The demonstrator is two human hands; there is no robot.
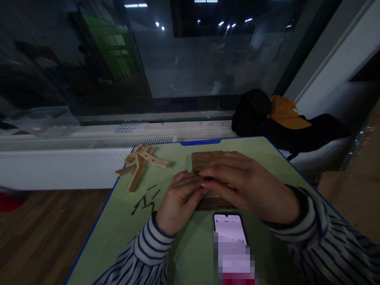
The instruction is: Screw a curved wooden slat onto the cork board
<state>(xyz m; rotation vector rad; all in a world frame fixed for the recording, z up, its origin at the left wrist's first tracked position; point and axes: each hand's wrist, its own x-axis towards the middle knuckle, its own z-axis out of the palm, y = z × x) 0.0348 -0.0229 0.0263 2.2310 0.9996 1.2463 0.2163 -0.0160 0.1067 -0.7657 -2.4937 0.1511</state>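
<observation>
My right hand (237, 178) reaches in over a brown board (204, 159) with a rough, chipboard-like face. Its thumb and fingers are pinched around a small black piece (208, 179), mostly hidden by the fingertips. Beside it, my left hand (181, 202) is closed, thumb against fingers, at the board's left side; whatever those fingers hold is covered. Both sets of fingertips meet over the middle of the board, whose dark lower edge (215, 204) shows under them. Several dark screws (145, 202) lie loose on the green table left of my left hand.
Curved pale wooden pieces (142, 160), some with holes, are piled at the table's back left. A lit phone (230, 225) lies in front of the board. The green table (113, 237) stands by a radiator (74, 166). An orange cap (286, 113) rests on dark clothing behind.
</observation>
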